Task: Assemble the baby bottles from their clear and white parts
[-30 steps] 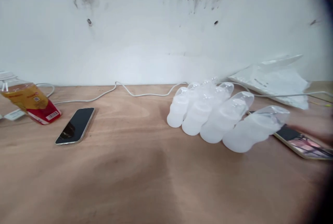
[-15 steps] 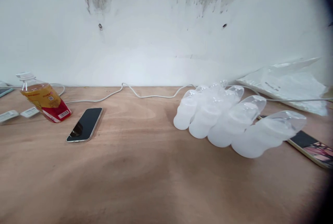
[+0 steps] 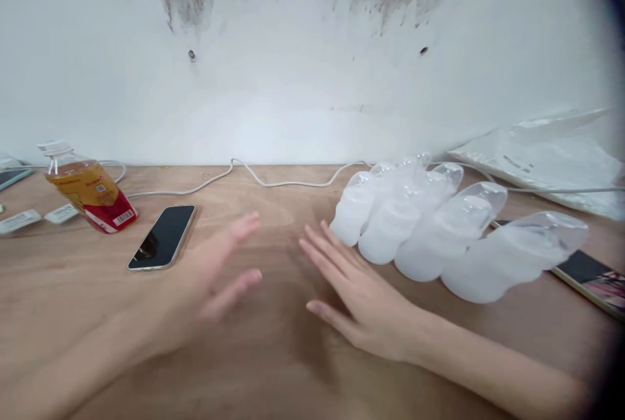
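Both my hands hover over the middle of a wooden table, fingers stretched out and holding nothing. My left hand is blurred by motion and lies just right of a dark phone that rests face up. My right hand is flat, palm down, its fingertips close to the near end of a row of several clear plastic bottles lying on their sides in a transparent wrap.
A tilted drink bottle with a yellow and red label stands at the left, beside small white tags. A white cable runs along the white wall. A second phone and a clear plastic bag lie at the right.
Both my hands have come into view from below and reached forward over the table. The view has shifted slightly left and down. Nothing on the table has moved.
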A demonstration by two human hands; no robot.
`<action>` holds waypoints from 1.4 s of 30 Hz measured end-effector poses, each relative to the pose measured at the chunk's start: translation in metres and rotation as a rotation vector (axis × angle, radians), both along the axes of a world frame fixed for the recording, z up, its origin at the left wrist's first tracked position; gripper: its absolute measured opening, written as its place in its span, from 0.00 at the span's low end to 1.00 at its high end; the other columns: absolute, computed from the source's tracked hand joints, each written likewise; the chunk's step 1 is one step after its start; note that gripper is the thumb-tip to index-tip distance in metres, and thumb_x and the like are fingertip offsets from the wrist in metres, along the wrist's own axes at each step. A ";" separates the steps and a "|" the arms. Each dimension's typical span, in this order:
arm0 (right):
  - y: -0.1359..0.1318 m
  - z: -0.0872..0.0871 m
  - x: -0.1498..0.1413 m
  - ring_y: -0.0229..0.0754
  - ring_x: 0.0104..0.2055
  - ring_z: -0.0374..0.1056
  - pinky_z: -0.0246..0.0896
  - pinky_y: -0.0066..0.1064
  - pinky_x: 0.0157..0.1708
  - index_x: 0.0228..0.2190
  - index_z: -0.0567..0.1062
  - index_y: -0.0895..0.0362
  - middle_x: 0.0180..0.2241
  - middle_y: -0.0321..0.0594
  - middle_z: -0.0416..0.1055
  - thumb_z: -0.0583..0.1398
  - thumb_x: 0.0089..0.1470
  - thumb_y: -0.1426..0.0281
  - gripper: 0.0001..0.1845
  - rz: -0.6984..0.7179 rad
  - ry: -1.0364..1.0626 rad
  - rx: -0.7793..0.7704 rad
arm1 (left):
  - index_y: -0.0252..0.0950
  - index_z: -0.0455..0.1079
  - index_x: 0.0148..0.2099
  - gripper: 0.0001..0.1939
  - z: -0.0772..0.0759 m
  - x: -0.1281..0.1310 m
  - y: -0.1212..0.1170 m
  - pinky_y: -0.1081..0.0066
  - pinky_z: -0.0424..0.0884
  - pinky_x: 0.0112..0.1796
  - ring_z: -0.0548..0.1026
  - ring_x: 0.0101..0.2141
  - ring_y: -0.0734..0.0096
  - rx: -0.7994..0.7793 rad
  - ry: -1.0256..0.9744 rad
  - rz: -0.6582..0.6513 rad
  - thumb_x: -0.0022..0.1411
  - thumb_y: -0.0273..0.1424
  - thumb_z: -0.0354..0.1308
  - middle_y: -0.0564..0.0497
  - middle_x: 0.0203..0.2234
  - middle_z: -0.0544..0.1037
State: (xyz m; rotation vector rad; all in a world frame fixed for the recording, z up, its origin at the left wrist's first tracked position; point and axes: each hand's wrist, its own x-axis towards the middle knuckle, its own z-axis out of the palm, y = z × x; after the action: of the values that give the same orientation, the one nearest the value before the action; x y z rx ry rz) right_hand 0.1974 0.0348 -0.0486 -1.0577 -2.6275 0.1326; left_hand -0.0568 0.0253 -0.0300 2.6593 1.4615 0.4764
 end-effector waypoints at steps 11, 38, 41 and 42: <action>0.005 -0.018 -0.001 0.45 0.62 0.30 0.34 0.45 0.59 0.58 0.48 0.56 0.61 0.40 0.36 0.43 0.59 0.59 0.29 0.048 -0.171 -0.202 | 0.44 0.33 0.63 0.29 -0.035 0.005 0.007 0.53 0.45 0.57 0.42 0.60 0.63 -0.215 0.197 -0.146 0.64 0.43 0.38 0.53 0.61 0.41; -0.009 0.041 -0.035 0.37 0.29 0.63 0.60 0.28 0.24 0.35 0.61 0.59 0.34 0.41 0.63 0.61 0.43 0.67 0.18 -0.159 0.228 -0.127 | 0.34 0.58 0.44 0.18 0.006 0.066 0.003 0.61 0.69 0.33 0.70 0.33 0.62 0.115 -0.013 -0.148 0.48 0.23 0.49 0.47 0.33 0.71; -0.006 0.040 -0.035 0.38 0.21 0.62 0.51 0.27 0.16 0.31 0.63 0.58 0.23 0.35 0.66 0.60 0.44 0.59 0.18 -0.222 -0.003 -0.366 | 0.32 0.61 0.40 0.12 -0.001 0.065 0.000 0.60 0.68 0.29 0.70 0.31 0.58 0.057 0.100 -0.175 0.50 0.27 0.50 0.45 0.32 0.71; -0.005 0.040 -0.033 0.39 0.20 0.62 0.48 0.27 0.15 0.30 0.63 0.58 0.21 0.34 0.66 0.59 0.44 0.57 0.18 -0.191 -0.049 -0.386 | 0.33 0.61 0.39 0.11 -0.003 0.062 -0.001 0.61 0.68 0.29 0.70 0.30 0.59 0.025 0.110 -0.199 0.52 0.29 0.50 0.46 0.32 0.72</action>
State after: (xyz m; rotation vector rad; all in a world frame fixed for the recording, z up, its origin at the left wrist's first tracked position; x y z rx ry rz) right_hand 0.1647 0.0302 -0.0089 -1.4432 -2.5853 0.5960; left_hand 0.0054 0.0241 -0.0328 2.8531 1.2037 0.3398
